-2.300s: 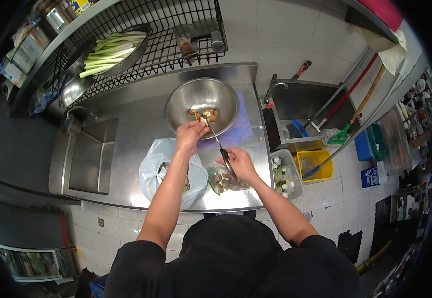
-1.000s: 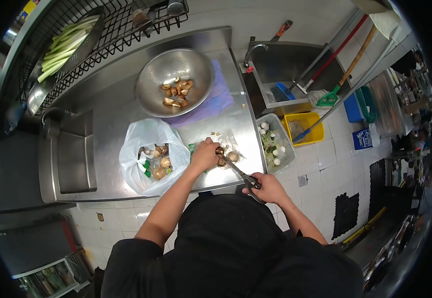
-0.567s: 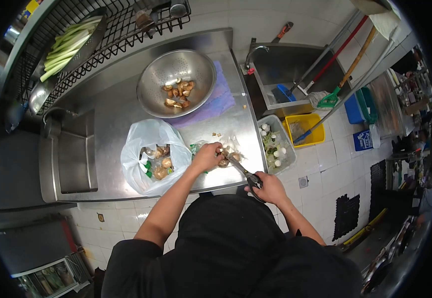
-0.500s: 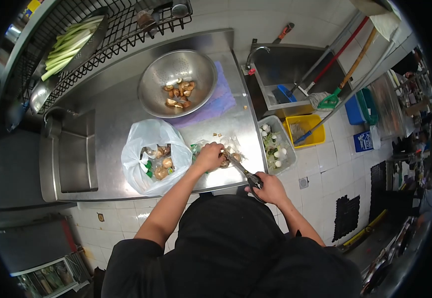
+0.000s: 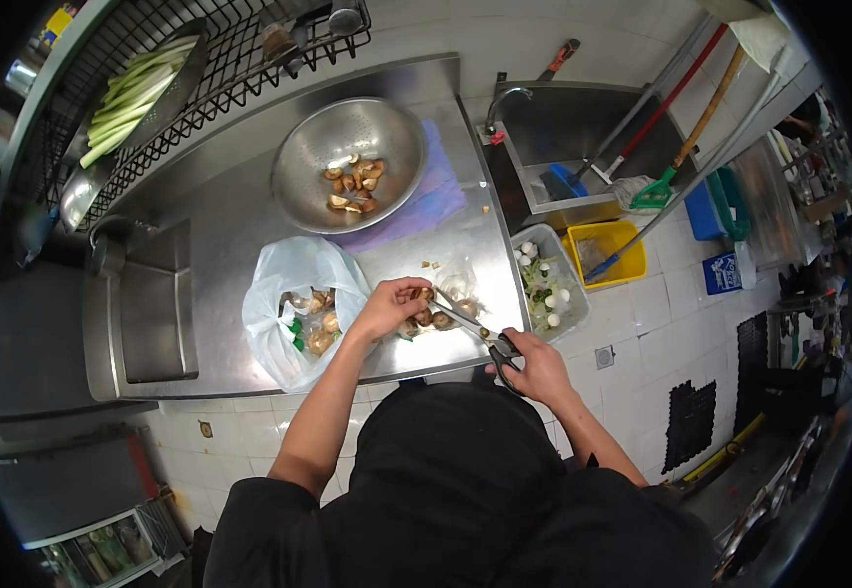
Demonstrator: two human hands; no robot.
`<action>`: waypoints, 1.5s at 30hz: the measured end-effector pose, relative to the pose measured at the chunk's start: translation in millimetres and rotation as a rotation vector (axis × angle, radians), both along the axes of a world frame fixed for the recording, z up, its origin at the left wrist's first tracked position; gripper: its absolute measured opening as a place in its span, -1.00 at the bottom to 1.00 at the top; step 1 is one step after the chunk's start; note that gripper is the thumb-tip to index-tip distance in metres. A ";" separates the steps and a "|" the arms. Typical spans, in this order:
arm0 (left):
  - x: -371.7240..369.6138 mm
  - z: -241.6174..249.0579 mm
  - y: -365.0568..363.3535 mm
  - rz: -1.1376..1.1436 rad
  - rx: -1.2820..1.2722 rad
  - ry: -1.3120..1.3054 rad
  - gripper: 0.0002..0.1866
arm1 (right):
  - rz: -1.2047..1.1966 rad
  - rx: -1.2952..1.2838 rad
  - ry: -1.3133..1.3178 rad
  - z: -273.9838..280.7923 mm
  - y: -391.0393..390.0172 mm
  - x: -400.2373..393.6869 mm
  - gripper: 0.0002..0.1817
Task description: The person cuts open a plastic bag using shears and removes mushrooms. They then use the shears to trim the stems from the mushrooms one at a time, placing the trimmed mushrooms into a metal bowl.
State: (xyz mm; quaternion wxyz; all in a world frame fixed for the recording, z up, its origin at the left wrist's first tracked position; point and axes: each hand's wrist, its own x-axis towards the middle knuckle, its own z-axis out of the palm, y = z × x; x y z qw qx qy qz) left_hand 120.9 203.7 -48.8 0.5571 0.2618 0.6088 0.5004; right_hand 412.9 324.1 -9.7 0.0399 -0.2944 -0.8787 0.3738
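Note:
On the steel counter, my left hand (image 5: 394, 308) pinches a brown mushroom (image 5: 425, 294) near the front edge. Black-handled scissors (image 5: 496, 345) are in my right hand (image 5: 536, 369), with their blades parted and the tips at that mushroom. More mushrooms (image 5: 443, 319) lie on clear plastic just under the blades. Left of my left hand stands an open white plastic bag (image 5: 276, 279) with wrapped mushrooms inside. Behind, a steel colander (image 5: 299, 186) holds several cut mushroom pieces (image 5: 350, 184) and rests partly on a purple cloth (image 5: 443, 199).
A small sink (image 5: 158, 304) is set into the counter's left end. Spring onions (image 5: 142, 93) lie on the wire rack above. To the right are a bin of scraps (image 5: 578, 312), a yellow bucket (image 5: 632, 269) and a deep sink (image 5: 583, 127) with brooms leaning in it.
The scissor blades have opened and their tips sit slightly further left. My left hand has shifted a little left and up, with the mushroom at its fingertips now in clearer view.

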 end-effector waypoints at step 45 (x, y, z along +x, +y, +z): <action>-41.0 39.4 56.7 0.304 0.036 0.782 -0.76 | -0.273 -0.667 0.025 -7.2 21.9 -1.9 -0.43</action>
